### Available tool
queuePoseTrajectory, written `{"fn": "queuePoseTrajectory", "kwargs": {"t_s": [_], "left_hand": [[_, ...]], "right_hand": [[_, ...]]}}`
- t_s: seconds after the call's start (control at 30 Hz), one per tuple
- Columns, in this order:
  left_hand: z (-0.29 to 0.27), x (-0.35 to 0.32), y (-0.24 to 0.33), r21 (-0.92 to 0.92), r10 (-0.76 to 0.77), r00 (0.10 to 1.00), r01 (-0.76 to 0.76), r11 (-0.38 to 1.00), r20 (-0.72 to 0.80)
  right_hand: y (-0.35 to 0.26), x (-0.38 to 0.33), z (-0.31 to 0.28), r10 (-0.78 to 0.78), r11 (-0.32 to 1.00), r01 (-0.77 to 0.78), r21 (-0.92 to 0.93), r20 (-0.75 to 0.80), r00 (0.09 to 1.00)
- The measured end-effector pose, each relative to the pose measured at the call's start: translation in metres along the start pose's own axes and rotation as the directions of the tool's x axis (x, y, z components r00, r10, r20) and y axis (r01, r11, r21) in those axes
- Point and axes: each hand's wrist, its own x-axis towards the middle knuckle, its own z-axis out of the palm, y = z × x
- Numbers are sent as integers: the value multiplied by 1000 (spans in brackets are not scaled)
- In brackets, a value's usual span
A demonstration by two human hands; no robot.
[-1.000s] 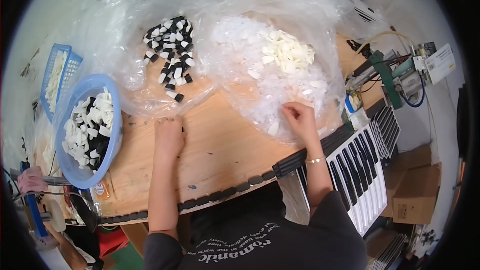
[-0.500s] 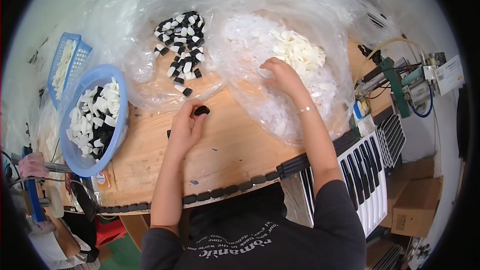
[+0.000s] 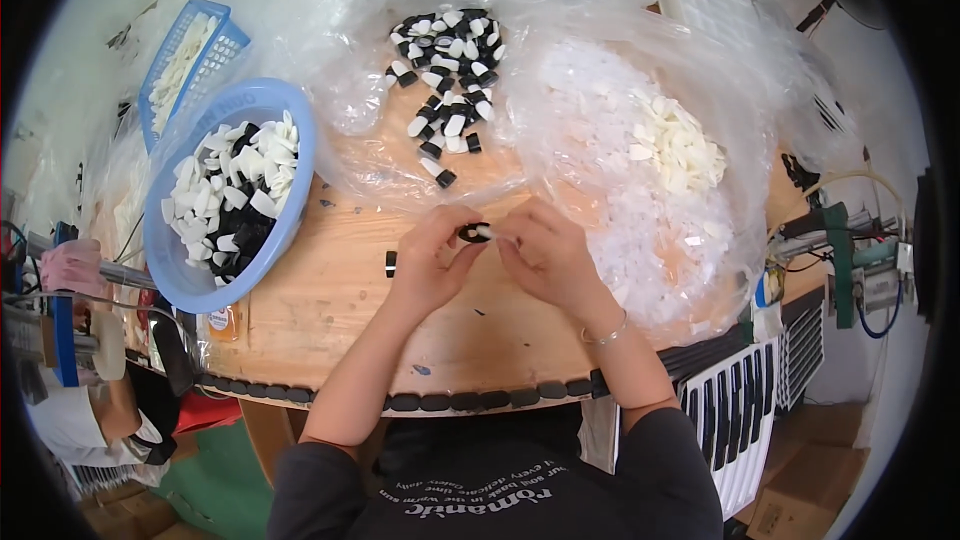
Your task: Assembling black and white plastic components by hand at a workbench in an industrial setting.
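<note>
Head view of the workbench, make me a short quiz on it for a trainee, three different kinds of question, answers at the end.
1. True or false: the left hand holds a black piece.

2. Where is the round blue basin relative to that hand?
A) Directly beneath it
B) To its right
C) To its left

3. Fill in the blank: the pile of black-and-white pieces lies to the ____ of the cream pieces.

Key: 1. True; 2. C; 3. left

Smooth wood tabletop (image 3: 310,325); glossy plastic sheeting (image 3: 345,80); plastic basin (image 3: 280,255); black piece (image 3: 467,233) possibly plastic
</note>
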Motion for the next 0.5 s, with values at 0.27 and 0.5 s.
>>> {"fn": "queuePoseTrajectory", "kwargs": {"t_s": [0.27, 0.5], "left_hand": [[0, -2, 6, 76, 7, 1000, -9, 997, 16], [-2, -4, -2, 32, -81, 995, 79, 996, 65]], "right_hand": [[7, -8, 16, -4, 1000, 4, -13, 7, 1000], [15, -11, 12, 318, 852, -386, 353, 235, 919]]}}
